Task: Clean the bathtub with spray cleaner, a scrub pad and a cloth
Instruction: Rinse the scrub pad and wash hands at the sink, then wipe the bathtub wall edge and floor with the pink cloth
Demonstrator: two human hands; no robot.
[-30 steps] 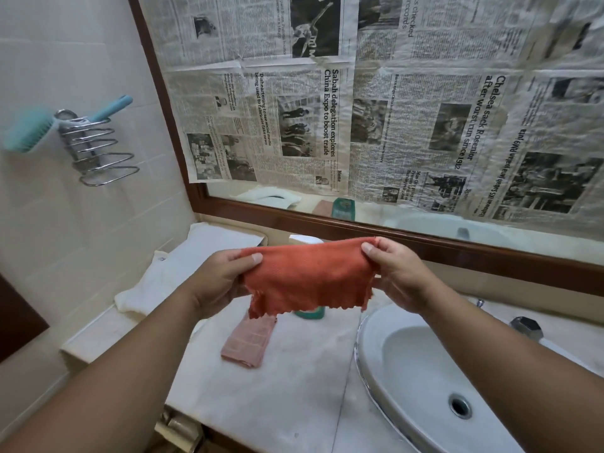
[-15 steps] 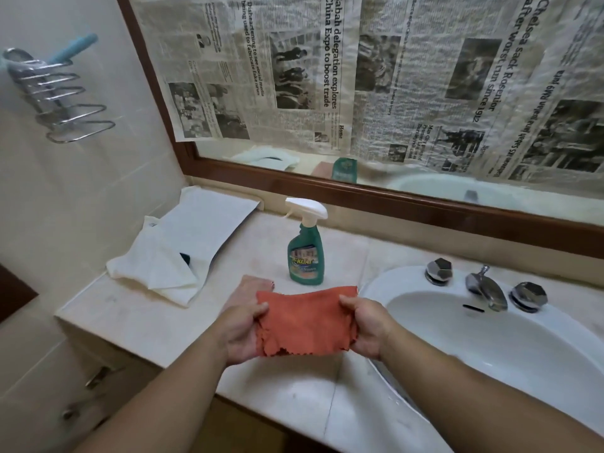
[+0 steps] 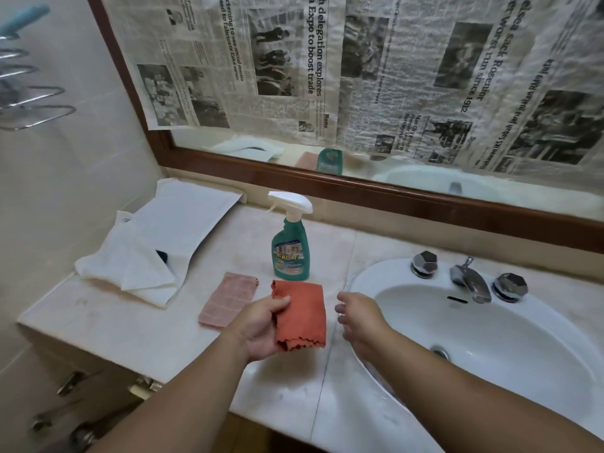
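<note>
My left hand grips a folded orange cloth above the front of the marble counter. My right hand hovers just right of the cloth with relaxed fingers and holds nothing. A green spray cleaner bottle with a white trigger stands upright behind the cloth. A pink scrub pad lies flat on the counter to the left of my left hand.
A white sink basin with a chrome tap fills the right side. White folded towels lie at the counter's left back. A newspaper-covered mirror hangs behind. A chrome wall rack sits at the upper left.
The cloth came down from chest height and got folded in half. My right hand let go of it, and my left hand alone holds it now. The view tilted downward.
</note>
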